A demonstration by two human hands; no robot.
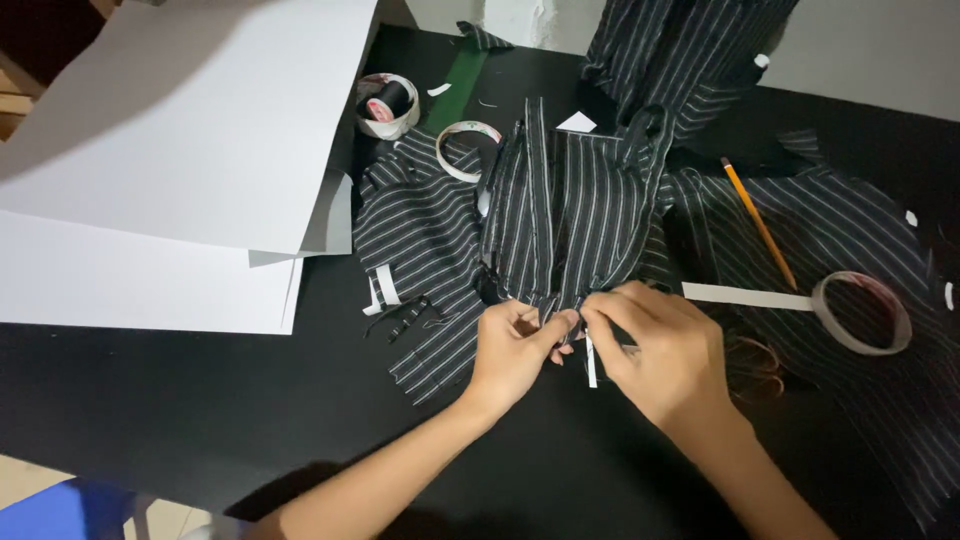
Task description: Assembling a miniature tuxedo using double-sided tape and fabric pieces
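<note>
Both hands meet at the lower edge of a black striped cloth (560, 215) that lies just below the middle of the view. The left hand (515, 350) comes in from about seven o'clock and the right hand (665, 350) from about five o'clock. Their fingertips press together on the cloth's bottom hem, each pinched shut on a fold of it. The cloth runs away from the hands toward twelve o'clock, its long axis and its white stripes pointing straight up the view. Both hands are equally near the hem. A thin white strip (591, 362) hangs down between them toward six o'clock.

On the black surface (150, 400), a roll of tape (862, 312) lies at three o'clock of the right hand, with a pulled-out length of tape (745, 296) reaching toward that hand. A yellow pencil (758, 222) lies at about one o'clock. White sheets of paper (180, 130) fill the ten o'clock corner.

What the fingertips actually grip is hidden by the fingers themselves. Dark cloth on a dark surface makes the cloth's edges hard to trace, and more striped pieces are cut off at the right edge.
</note>
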